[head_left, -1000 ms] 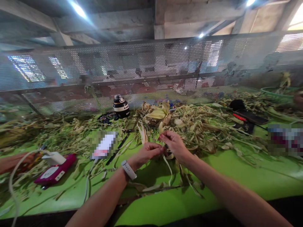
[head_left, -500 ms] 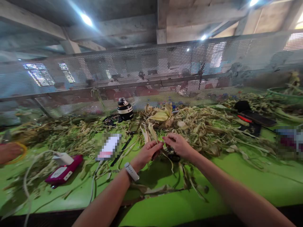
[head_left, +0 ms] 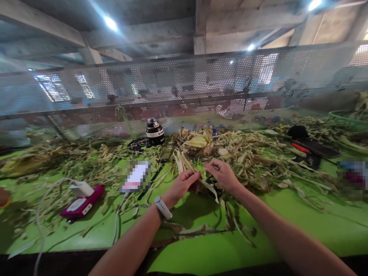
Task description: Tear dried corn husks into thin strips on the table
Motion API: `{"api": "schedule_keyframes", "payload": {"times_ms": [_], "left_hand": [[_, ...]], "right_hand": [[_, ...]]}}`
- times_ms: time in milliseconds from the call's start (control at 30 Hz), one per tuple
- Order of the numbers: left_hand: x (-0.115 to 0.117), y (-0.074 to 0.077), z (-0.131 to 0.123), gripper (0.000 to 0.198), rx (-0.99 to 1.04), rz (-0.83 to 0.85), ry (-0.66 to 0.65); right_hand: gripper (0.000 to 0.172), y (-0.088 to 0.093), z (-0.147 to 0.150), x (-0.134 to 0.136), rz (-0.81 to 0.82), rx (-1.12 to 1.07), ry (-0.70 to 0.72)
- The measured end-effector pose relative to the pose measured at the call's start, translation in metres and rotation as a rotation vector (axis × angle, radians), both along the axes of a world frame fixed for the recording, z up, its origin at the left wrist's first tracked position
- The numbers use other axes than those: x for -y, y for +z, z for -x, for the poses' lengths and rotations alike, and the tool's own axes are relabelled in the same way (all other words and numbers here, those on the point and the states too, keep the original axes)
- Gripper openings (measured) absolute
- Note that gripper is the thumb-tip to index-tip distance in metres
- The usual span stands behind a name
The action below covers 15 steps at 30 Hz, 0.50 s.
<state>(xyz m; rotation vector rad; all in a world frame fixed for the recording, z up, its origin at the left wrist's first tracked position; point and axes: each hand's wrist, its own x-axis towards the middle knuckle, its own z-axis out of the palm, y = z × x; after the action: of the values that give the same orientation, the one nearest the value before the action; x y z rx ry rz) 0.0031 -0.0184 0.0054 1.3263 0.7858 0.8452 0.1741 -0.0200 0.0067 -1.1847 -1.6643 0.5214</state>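
My left hand [head_left: 184,186], with a pale watch band on its wrist, is closed in a pinch on a corn husk strip [head_left: 212,189]. One end of the strip droops to the lower right, and pale husk pieces rise above the fingers. My right hand [head_left: 223,175] is a little to the right, its thumb and fingertips drawn together; whatever it may hold is too small to make out. Behind both hands lies a heap of dried corn husks [head_left: 198,142]. A dark round object partly shows beneath the hands.
A phone [head_left: 136,176] with a cable and a magenta power box [head_left: 82,202] with a white plug lie left. A black jar [head_left: 155,132] stands behind. Dark items [head_left: 319,147] lie right. Perforated metal screen [head_left: 178,84] runs along the back. Another person's hand [head_left: 3,197] is at the left edge.
My hands have drawn slightly apart, and the husk strip now hangs down to the right from my left hand. The other person's hand has moved mostly out of view.
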Motion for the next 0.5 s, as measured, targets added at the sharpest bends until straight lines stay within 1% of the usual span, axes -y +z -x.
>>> {"api": "schedule_keyframes", "payload": {"times_ms": [33, 133, 167, 200, 233, 300, 367, 433, 500], "left_hand": [[0.0, 0.0, 0.0, 0.029, 0.052, 0.042, 0.006], [-0.003, 0.002, 0.0, 0.03, 0.247, 0.133, 0.039], [-0.004, 0.001, 0.0, 0.031, 0.307, 0.145, 0.049], [-0.005, 0.001, -0.001, 0.031, 0.357, 0.15, 0.057], [-0.006, 0.001, -0.002, 0.03, 0.399, 0.148, 0.067], [-0.006, -0.001, -0.004, 0.027, 0.45, 0.138, 0.099], [-0.006, -0.002, -0.006, 0.026, 0.471, 0.139, 0.126], [-0.004, -0.003, -0.008, 0.028, 0.469, 0.157, 0.131], [-0.002, -0.004, -0.01, 0.03, 0.448, 0.172, 0.114]], "right_hand": [[0.023, 0.003, -0.003, 0.001, -0.072, 0.01, -0.061], [0.013, 0.013, -0.007, 0.01, -0.383, 0.036, -0.285], [0.012, 0.015, -0.007, 0.013, -0.451, 0.052, -0.31], [0.012, 0.016, -0.005, 0.016, -0.474, 0.082, -0.289], [0.014, 0.016, -0.002, 0.019, -0.451, 0.13, -0.229], [0.019, 0.011, 0.006, 0.023, -0.329, 0.269, -0.078], [0.02, 0.003, 0.016, 0.023, -0.209, 0.372, 0.008], [0.018, -0.006, 0.024, 0.021, -0.099, 0.375, 0.078], [0.015, -0.014, 0.028, 0.017, 0.022, 0.28, 0.174]]}}
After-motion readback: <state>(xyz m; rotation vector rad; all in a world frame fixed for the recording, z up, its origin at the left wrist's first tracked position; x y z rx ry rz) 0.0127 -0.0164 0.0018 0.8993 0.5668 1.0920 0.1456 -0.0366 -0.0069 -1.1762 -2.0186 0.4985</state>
